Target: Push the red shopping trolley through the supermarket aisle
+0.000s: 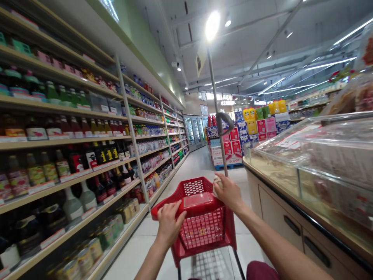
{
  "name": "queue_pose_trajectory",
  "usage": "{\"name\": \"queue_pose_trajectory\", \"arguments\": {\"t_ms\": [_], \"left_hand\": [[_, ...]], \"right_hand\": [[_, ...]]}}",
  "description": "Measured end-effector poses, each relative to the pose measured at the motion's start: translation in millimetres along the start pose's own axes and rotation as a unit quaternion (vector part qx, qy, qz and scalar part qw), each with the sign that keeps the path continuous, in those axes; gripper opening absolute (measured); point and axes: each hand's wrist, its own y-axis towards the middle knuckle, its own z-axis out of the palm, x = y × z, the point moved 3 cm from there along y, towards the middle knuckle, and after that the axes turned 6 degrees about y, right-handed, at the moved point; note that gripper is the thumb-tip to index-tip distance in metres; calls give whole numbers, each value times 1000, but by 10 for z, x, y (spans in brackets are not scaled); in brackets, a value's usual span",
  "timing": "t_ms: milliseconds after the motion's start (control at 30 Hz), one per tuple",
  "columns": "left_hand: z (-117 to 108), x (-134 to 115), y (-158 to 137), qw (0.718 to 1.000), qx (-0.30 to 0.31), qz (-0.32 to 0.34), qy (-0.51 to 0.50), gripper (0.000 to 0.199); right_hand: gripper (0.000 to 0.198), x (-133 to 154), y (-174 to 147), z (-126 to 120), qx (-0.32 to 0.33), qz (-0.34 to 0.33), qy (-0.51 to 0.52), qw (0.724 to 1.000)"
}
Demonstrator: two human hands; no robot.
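In front of me stands a red plastic shopping cart (201,229) with a latticed basket. My left hand (170,219) rests on the left part of its red handle (198,204), fingers curled over the bar. My right hand (229,190) is closed at the handle's right end, around a small whitish crumpled thing (217,185), perhaps a tissue; its kind is not clear. Just beyond that hand rises a tall metal pole (214,89) with a grey loop (225,123) on it. Whether the pole is fixed to the cart cannot be seen.
Shelves (72,173) of bottles and cans line the left side. A display counter (291,186) with clear covers runs close along the right. Ahead, stacked boxes (233,146) stand on a blue pallet. The tiled aisle floor (190,163) leads toward glass-door fridges (195,130).
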Motion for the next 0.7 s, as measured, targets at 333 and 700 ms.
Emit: {"name": "queue_pose_trajectory", "arguments": {"t_ms": [333, 700], "left_hand": [[36, 24, 18, 1000, 6, 11, -19, 36], [94, -3, 92, 999, 21, 10, -26, 36]], "right_hand": [[26, -612, -242, -241, 106, -152, 8, 983], [33, 83, -498, 229, 36, -264, 37, 963]]}}
